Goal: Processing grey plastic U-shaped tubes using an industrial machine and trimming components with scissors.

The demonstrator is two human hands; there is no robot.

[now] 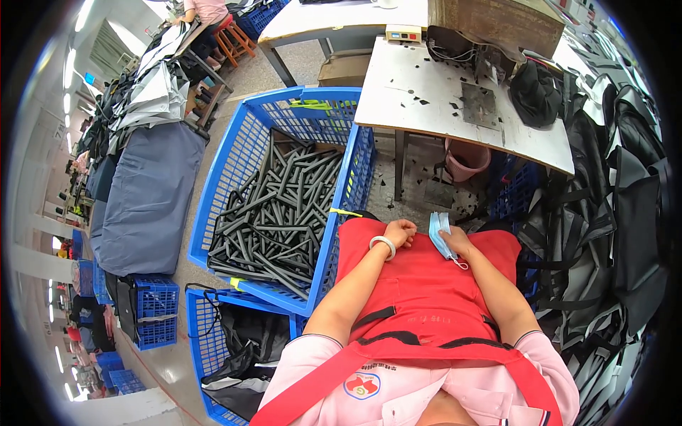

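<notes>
My right hand [457, 241] grips a light blue face mask [440, 236] over my lap. One white ear loop hangs below its fingers. My left hand [401, 233], with a pale bangle [383, 243] at the wrist, lies to the left of the mask, apart from it. Its fingers are curled in, and nothing shows in them. Both forearms rest over the red apron [405, 305] on my lap. Close by on the left stands a large blue crate [206, 213] full of short dark grey tubes [284, 206].
Ahead is a white worktable [398, 78] with black scraps and a black cloth bundle [534, 92]. Under it sits a pink bucket [467, 160]. A second blue crate [206, 376] holds black fabric. Dark fabric pieces [639, 220] pile up at right. Another person [206, 11] sits far back.
</notes>
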